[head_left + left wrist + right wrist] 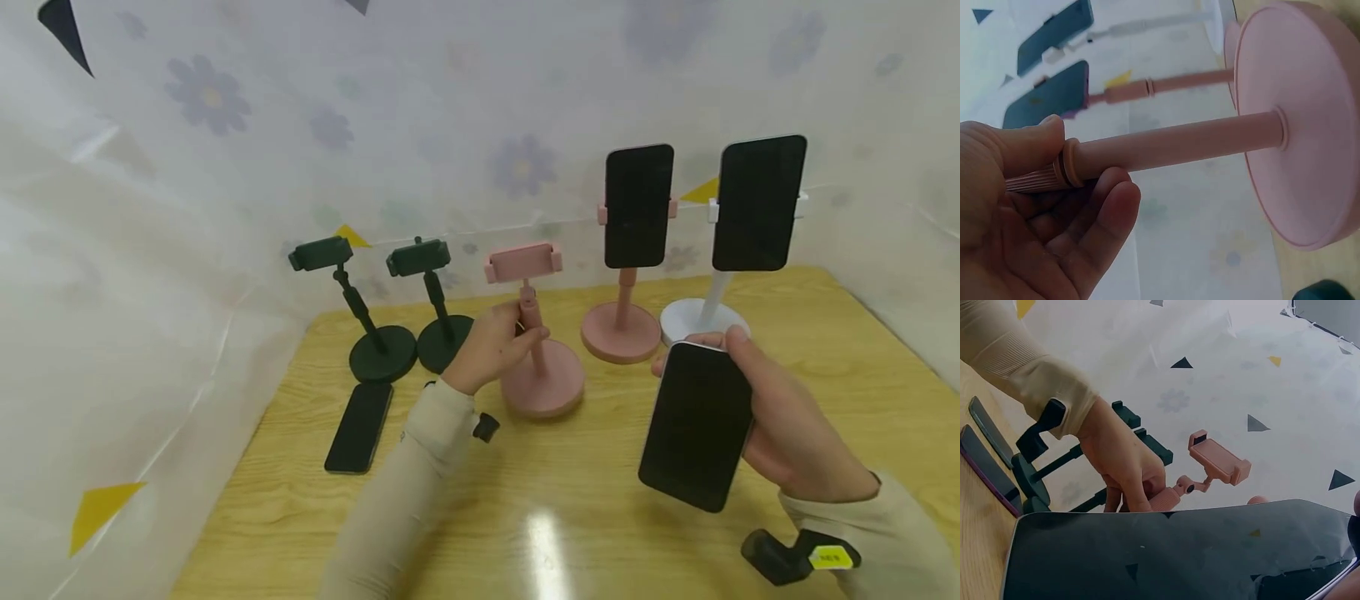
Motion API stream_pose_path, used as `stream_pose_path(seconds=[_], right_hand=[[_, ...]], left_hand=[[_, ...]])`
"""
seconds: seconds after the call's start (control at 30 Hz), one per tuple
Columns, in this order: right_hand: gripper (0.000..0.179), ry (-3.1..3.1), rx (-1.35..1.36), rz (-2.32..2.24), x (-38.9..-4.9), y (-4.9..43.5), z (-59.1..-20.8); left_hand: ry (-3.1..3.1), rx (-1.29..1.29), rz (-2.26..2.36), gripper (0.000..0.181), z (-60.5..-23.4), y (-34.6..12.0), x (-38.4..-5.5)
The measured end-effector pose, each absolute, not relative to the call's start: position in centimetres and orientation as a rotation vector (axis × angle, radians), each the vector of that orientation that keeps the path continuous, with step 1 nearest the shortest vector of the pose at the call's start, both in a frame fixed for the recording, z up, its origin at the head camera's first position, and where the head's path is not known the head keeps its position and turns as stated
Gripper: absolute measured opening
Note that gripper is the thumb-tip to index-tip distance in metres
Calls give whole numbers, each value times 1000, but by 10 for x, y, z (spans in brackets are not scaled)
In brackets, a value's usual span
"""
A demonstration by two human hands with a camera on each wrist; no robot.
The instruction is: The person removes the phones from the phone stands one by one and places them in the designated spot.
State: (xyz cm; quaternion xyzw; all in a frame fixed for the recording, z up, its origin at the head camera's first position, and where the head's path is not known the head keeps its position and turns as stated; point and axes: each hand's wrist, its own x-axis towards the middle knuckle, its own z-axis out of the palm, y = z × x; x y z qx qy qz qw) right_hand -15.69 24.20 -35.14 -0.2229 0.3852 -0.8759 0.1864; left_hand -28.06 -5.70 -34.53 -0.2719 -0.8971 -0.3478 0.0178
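My left hand (495, 342) grips the post of a pink phone stand (551, 387), thumb on one side and fingers curled on the other. That stand's clamp (522, 263) holds no phone. In the left wrist view the smooth post (1185, 144) runs from the hand to the round base (1310, 131). My right hand (787, 417) holds a dark-screened smartphone (697, 429) by its upper edge and side, above the table to the right of the stand. In the right wrist view this phone (1166, 556) hides the lower part of the pink stand.
Two dark green stands (382, 354) with unfilled clamps stand on the left. A phone (360, 429) lies before them; the right wrist view shows a second phone (988, 469) lying there. Behind right, a pink stand (621, 333) and a white stand (705, 321) each carry an upright phone.
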Motion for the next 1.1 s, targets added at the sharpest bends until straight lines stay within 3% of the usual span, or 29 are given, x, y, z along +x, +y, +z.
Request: stream_pose_path(seconds=[0.4,1.1], right_hand=[[50,1248,-587,-2395,-158,238,-356],[31,1578,-370,-2159,-154,225,-372]], left_hand=[[-2880,-702,-976,21,-335,-64,-336],[-2925,-598,-1083,23,-363,-60,-374]])
